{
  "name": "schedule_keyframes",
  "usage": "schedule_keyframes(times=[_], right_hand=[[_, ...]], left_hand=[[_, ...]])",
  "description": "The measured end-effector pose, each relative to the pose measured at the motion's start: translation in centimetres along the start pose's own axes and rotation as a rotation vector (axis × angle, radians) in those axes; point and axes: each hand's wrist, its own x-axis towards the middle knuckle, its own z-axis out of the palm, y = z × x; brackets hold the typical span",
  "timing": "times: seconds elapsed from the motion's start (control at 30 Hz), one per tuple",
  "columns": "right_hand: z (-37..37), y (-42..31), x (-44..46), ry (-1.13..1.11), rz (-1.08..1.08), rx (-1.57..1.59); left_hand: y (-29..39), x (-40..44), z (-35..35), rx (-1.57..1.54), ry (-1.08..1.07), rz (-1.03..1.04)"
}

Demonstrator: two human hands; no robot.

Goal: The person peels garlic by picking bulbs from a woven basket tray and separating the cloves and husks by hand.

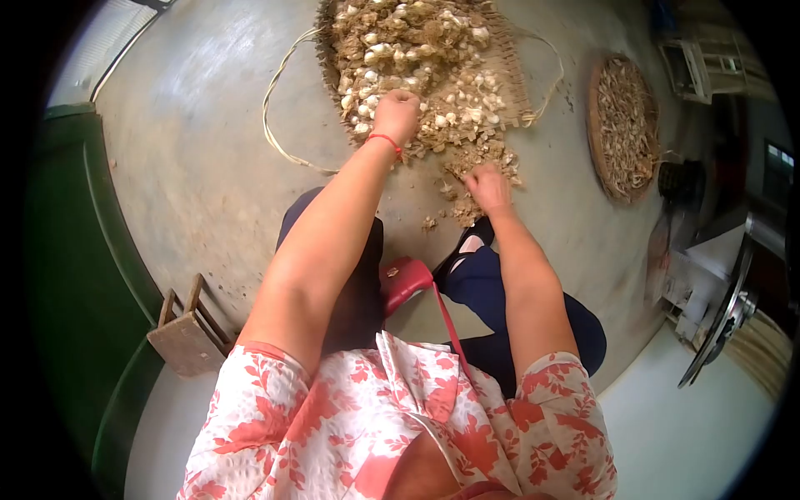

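Note:
A woven mat (510, 79) with rope handles lies on the floor, covered with white garlic bulbs (372, 76) and dry brown husks. My left hand (397, 115), with a red string at the wrist, is closed over the near part of the bulbs; what its fingers hold, if anything, is hidden. Lower and to the right, my right hand (488, 187) reaches down to loose husks (481, 157) spilled past the mat's near edge. Its fingers are bent toward the husks, and their tips are hard to make out.
A round basket (593, 125) of dry stalks stands at the right. A small wooden stool (187, 342) is at the lower left, beside a green door (75, 250). A red bag (405, 282) hangs between my knees. A metal-rimmed round object (723, 308) is at the far right.

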Motion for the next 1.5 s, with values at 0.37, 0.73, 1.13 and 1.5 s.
schedule_keyframes(times=[0.37, 0.73, 1.13, 1.5], right_hand=[[0.7, -1.1, 4.4, 0.199, 0.226, 0.429], [-0.7, 1.1, 3.7, 0.749, 0.249, 0.120], [3.3, -3.8, 2.5, 0.195, 0.075, 0.073], [3.0, 3.5, 1.9, 0.634, 0.482, 0.573]], left_hand=[[0.0, -0.1, -0.3, -0.037, 0.021, -0.038], [-0.4, 0.0, 0.9, -0.012, -0.021, -0.031], [0.0, -0.5, 0.5, -0.020, -0.059, -0.024], [-0.3, 0.0, 0.6, -0.035, -0.040, -0.060]])
